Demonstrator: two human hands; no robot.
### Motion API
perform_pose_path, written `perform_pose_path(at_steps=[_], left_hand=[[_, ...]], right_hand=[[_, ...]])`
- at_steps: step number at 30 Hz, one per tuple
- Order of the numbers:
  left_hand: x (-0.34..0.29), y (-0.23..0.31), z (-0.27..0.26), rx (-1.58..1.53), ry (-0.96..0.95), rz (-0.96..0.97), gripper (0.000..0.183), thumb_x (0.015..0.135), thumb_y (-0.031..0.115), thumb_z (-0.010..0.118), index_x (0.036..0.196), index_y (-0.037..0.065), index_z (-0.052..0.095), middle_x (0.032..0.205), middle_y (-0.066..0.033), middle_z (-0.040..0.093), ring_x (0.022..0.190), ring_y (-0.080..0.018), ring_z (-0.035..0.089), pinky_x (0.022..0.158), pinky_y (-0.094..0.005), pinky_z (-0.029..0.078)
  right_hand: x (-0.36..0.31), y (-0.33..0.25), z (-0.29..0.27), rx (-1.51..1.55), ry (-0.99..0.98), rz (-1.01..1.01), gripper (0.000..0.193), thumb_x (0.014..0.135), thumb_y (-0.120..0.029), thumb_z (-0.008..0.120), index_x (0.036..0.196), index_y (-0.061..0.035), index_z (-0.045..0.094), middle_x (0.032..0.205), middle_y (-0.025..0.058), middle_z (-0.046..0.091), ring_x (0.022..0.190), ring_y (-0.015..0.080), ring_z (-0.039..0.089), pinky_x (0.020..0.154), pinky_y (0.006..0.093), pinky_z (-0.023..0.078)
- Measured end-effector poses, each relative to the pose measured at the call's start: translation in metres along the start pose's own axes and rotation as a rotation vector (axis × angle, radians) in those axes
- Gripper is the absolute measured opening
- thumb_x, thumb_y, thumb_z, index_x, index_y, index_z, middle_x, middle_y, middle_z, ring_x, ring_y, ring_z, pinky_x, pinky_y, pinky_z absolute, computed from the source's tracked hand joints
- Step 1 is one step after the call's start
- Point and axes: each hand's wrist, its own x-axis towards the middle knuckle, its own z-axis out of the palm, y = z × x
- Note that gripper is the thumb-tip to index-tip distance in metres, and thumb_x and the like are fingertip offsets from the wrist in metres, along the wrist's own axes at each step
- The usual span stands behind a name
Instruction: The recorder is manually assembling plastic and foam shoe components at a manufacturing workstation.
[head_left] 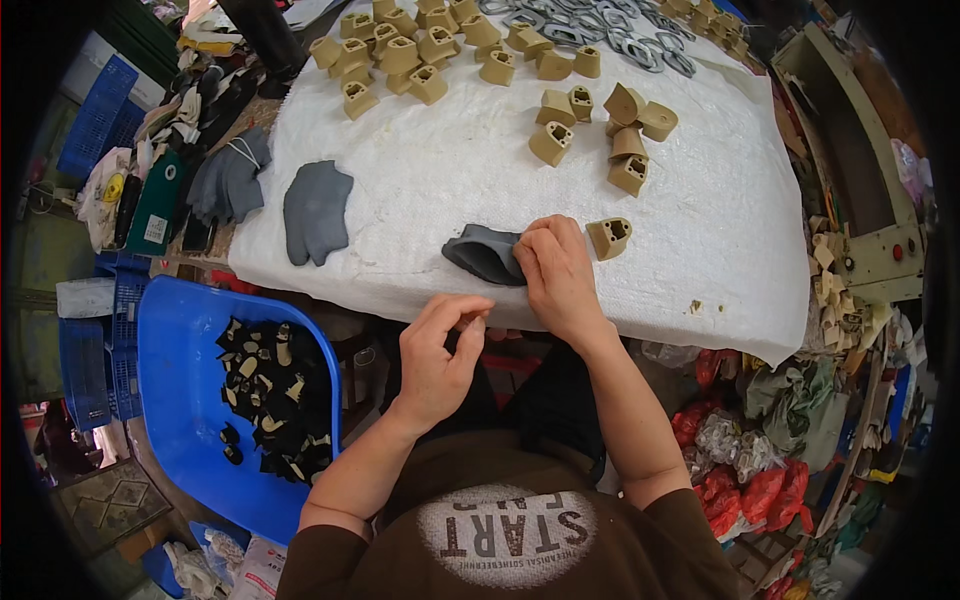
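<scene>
My right hand [560, 275] pinches the right end of a dark grey piece of soft sheet material [478, 252], bent into an open curve at the table's front edge. Just below and left of it, my left hand [440, 352] is held apart from the piece, fingers curled in toward the thumb; whatever lies between the fingertips is too small to make out. A tan shoe heel block [609, 238] with a hollow top rests right of my right hand. Farther left, a flat stack of similar grey pieces [318, 212] lies on the white table cover [420, 160].
Many tan heel blocks [398, 55] crowd the far side, with a smaller group [628, 140] nearer. Grey rings [590, 22] are heaped at the back. A blue tub [160, 400] holding black and tan pieces stands lower left. Red plastic bags [745, 495] lie lower right.
</scene>
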Motion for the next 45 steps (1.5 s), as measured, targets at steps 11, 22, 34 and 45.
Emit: perform_pose_path(at_steps=[11, 22, 34, 45], left_hand=[[0.023, -0.008, 0.022, 0.675, -0.029, 0.447, 0.028, 0.070, 0.001, 0.061, 0.098, 0.000, 0.060, 0.103, -0.0151, 0.057, 0.102, -0.0288, 0.054, 0.088, -0.0388, 0.037], [0.023, 0.008, 0.025, -0.274, -0.250, 0.122, 0.023, 0.082, 0.011, 0.055, 0.103, 0.001, 0.057, 0.095, -0.0144, 0.055, 0.084, -0.0227, 0.054, 0.071, -0.0351, 0.043], [0.014, 0.016, 0.035, -0.840, -0.239, -0.323, 0.034, 0.099, 0.021, 0.034, 0.121, -0.003, 0.044, 0.097, -0.0133, 0.060, 0.075, -0.0184, 0.061, 0.062, -0.0271, 0.047], [0.008, 0.016, 0.026, -0.902, -0.226, -0.333, 0.041, 0.099, 0.025, 0.029, 0.123, -0.004, 0.043, 0.104, -0.0159, 0.059, 0.084, -0.0204, 0.058, 0.073, -0.0327, 0.045]], right_hand=[[-0.011, 0.000, -0.015, 0.353, 0.449, 0.095, 0.007, 0.092, -0.001, 0.043, 0.088, -0.0003, 0.049, 0.093, 0.0060, 0.050, 0.073, 0.0097, 0.044, 0.063, 0.0211, 0.037], [-0.028, -0.026, -0.053, -0.052, 0.234, -0.194, 0.020, 0.067, -0.001, 0.066, 0.084, -0.0075, 0.056, 0.094, 0.0096, 0.052, 0.087, 0.0297, 0.048, 0.077, 0.0399, 0.036], [-0.013, 0.043, -0.055, -0.366, 0.391, 0.230, 0.048, 0.068, -0.020, 0.075, 0.109, -0.0039, 0.056, 0.111, 0.0114, 0.053, 0.106, 0.0289, 0.047, 0.085, 0.0387, 0.039], [-0.032, 0.042, -0.063, 0.598, 0.608, 0.402, 0.047, 0.074, 0.005, 0.069, 0.116, 0.0014, 0.048, 0.108, 0.0115, 0.053, 0.092, 0.0143, 0.054, 0.070, 0.0250, 0.048]])
